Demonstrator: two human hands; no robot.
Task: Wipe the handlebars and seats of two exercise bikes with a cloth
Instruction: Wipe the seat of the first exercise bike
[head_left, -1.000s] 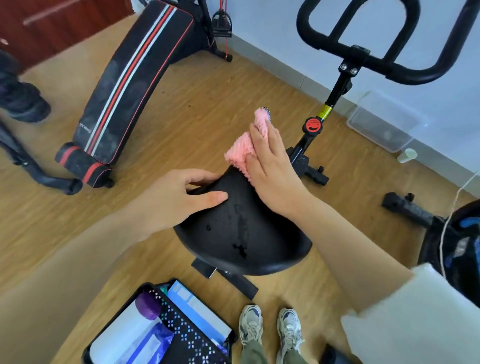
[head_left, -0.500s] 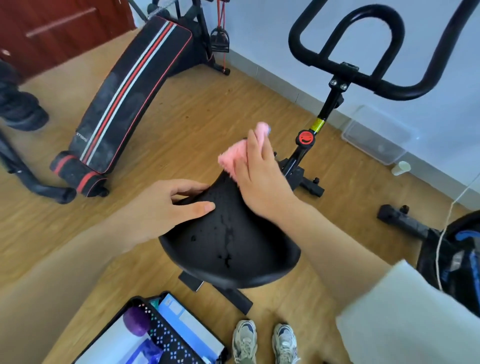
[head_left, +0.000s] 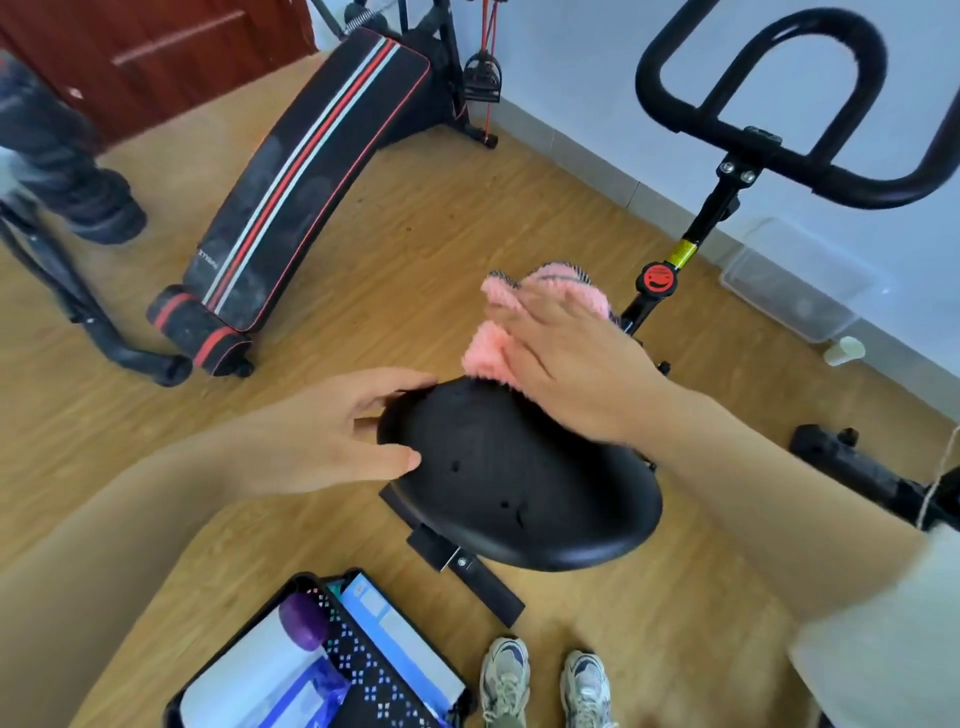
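– Seat (head_left: 519, 483) status? Where is it, and who's on it?
– Black saddle on its post, mid-room, right in front of the person. Pink cloth (head_left: 485, 353) sits bunched on the narrow front end, partly hanging past the nose. Right hand (head_left: 566, 364) lies flat on top of it, fingers (head_left: 524, 312) straight, pressing rather than pinching. Slightly blurred.
– Left hand?
– Left hand (head_left: 332, 436) is at the seat's left rim, fingers loose against the edge, bracing it. Doesn't look clamped.
– Advice for the stroke?
– My read: the cloth isn't covering the wide rear half, so I'd run nose to tail in overlapping passes, palm flat, then wrap round the rim. The brace matters because a saddle can swivel under side load. I'd open the cloth out; wadded like that it covers little. The top skin has small pits, so go light there or fibres may snag.
– Counts?
– One seat, one cloth, two hands. One set of handlebars (head_left: 753, 93) ahead, neither hand on it, and one red knob (head_left: 658, 278) on its post. Can't confirm a second bike; the dark frame parts (head_left: 857, 470) at the right could be it. Further out there's one sit-up bench (head_left: 306, 171) on the wood floor (head_left: 415, 234) and one clear box (head_left: 789, 291) by the wall. One open bag (head_left: 363, 678) lies beside two shoes (head_left: 506, 680).
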